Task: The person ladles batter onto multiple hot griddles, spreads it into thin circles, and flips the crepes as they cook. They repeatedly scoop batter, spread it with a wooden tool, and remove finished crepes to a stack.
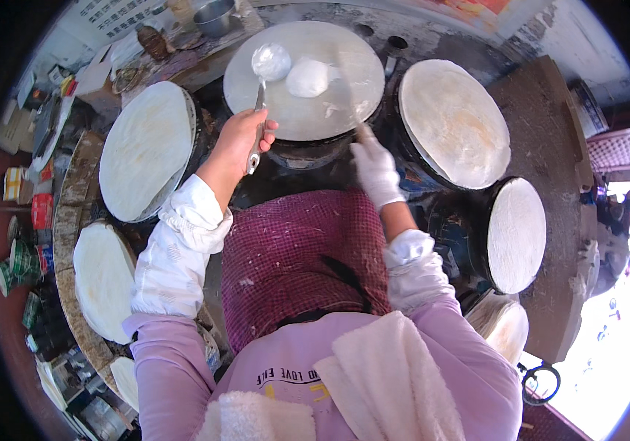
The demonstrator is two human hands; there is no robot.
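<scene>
My left hand (246, 138) is bare and closed around the handle of a metal ladle (271, 62), whose bowl is over the round griddle (304, 121) ahead of me. Beside the bowl, a white mound of batter or dough (308, 79) lies on the griddle, whose surface bears a thin pale layer. Near the front right edge, my right hand (374, 165), in a white glove, grips a tool (347, 82); motion blurs its long, pale blade-like part above the griddle, so its exact kind is unclear.
Other round griddles stand around me, with thin flatbreads at the left (147, 151), lower left (104, 281), right (455, 124) and far right (516, 236). A metal pot (214, 19) stands on the back ledge. A brown board (546, 220) rises beyond the right griddles.
</scene>
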